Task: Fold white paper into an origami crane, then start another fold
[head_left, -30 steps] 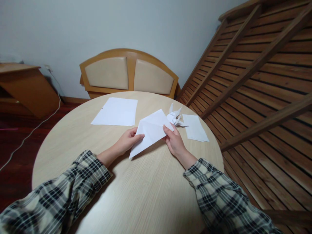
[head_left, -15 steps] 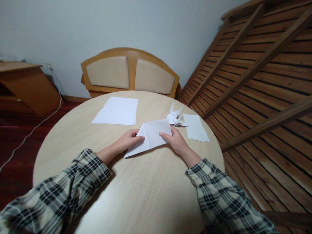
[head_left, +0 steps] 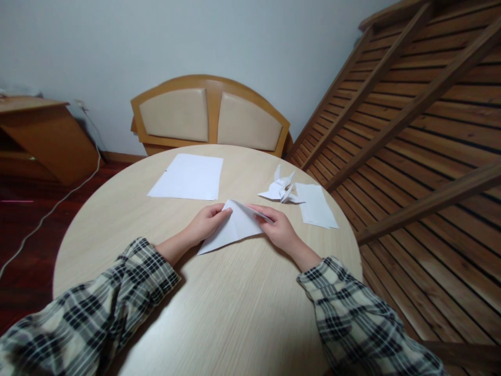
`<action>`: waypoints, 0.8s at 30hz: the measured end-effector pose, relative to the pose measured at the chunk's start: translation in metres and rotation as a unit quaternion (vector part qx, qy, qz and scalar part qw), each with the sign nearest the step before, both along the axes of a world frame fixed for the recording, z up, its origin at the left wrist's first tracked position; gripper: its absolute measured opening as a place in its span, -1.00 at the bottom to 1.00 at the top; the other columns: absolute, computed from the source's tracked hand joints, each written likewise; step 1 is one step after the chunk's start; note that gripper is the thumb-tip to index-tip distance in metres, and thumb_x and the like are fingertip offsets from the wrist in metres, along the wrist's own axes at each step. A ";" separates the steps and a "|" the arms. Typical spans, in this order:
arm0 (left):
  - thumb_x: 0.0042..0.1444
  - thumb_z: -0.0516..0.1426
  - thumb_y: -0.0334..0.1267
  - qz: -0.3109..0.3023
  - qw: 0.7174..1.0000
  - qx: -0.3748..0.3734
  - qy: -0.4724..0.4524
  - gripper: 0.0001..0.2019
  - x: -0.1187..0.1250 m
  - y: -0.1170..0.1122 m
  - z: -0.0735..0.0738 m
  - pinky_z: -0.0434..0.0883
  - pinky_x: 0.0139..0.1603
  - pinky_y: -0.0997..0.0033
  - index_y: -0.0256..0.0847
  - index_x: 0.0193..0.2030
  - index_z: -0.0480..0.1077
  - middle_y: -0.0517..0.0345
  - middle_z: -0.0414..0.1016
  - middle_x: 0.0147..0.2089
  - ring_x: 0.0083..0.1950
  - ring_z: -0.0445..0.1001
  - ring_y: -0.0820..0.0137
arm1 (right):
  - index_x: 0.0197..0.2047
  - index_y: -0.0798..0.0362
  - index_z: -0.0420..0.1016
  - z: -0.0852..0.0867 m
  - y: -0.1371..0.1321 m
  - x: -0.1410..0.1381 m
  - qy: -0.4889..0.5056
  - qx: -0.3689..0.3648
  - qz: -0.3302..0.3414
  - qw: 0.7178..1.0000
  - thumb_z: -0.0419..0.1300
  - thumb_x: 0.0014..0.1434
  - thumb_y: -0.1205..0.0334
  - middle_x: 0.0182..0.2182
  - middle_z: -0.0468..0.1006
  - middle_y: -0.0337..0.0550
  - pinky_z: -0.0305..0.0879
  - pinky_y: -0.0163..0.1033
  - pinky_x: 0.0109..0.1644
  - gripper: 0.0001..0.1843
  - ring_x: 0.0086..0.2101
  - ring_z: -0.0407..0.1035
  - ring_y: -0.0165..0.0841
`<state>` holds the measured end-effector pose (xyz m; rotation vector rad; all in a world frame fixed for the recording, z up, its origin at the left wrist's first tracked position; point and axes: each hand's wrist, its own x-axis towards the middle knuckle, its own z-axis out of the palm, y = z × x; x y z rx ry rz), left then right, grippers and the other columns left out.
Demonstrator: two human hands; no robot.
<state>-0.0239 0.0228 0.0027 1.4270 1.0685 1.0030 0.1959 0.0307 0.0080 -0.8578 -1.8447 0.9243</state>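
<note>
Between my two hands is a partly folded sheet of white paper (head_left: 234, 227), held just above the table. My left hand (head_left: 206, 223) grips its left side, with the thumb on top near the upper corner. Its right part is bent up, and my right hand (head_left: 278, 227) is closed on that flap, thumb and fingers around the edge. Just beyond my right hand lie white origami cranes (head_left: 281, 189) with pointed wings, overlapping each other so that I cannot make out each one clearly.
A stack of white paper (head_left: 188, 177) lies at the back left of the round wooden table (head_left: 219, 324). Smaller white sheets (head_left: 317, 206) rest near its right edge. Behind stands a padded headboard (head_left: 213, 112); wooden slats (head_left: 410, 136) rise on the right.
My right hand has turned the right part of the paper upward and inward, so that part now shows edge-on. The left hand keeps its hold. More of the cranes shows.
</note>
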 end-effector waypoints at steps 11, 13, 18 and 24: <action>0.08 0.16 -0.07 0.040 0.998 -0.011 -0.044 -0.75 0.002 0.002 0.001 0.34 -0.32 0.40 -0.23 -0.37 0.48 0.10 0.51 -0.39 -0.37 0.38 0.37 | 0.08 -0.28 0.50 -0.003 0.000 0.003 -0.070 0.098 0.050 0.992 0.00 -0.09 0.63 0.11 0.51 -0.32 0.19 0.12 0.27 -0.22 0.12 0.36 -0.28; 0.08 0.16 -0.07 0.046 0.998 -0.016 -0.048 -0.75 0.002 0.002 -0.001 0.33 -0.35 0.41 -0.24 -0.37 0.47 0.10 0.50 -0.40 -0.38 0.37 0.37 | 0.10 -0.30 0.48 -0.003 0.000 0.003 -0.079 0.110 0.054 0.989 0.02 -0.04 0.61 0.12 0.49 -0.33 0.21 0.11 0.26 -0.25 0.12 0.36 -0.28; 0.08 0.16 -0.09 0.034 0.996 -0.046 -0.069 -0.75 0.002 0.003 -0.002 0.31 -0.39 0.43 -0.26 -0.37 0.47 0.10 0.49 -0.43 -0.44 0.35 0.41 | 0.15 -0.29 0.44 -0.003 0.000 0.004 -0.108 0.136 0.070 0.982 0.04 0.01 0.61 0.17 0.44 -0.31 0.20 0.10 0.28 -0.25 0.15 0.32 -0.27; 0.07 0.17 -0.12 0.047 0.994 -0.052 -0.079 -0.79 0.002 0.004 -0.002 0.28 -0.43 0.43 -0.25 -0.39 0.45 0.13 0.47 -0.45 -0.46 0.33 0.43 | 0.17 -0.28 0.42 -0.002 -0.001 0.005 -0.136 0.150 0.073 0.977 0.05 0.07 0.58 0.20 0.40 -0.29 0.20 0.10 0.28 -0.29 0.18 0.30 -0.27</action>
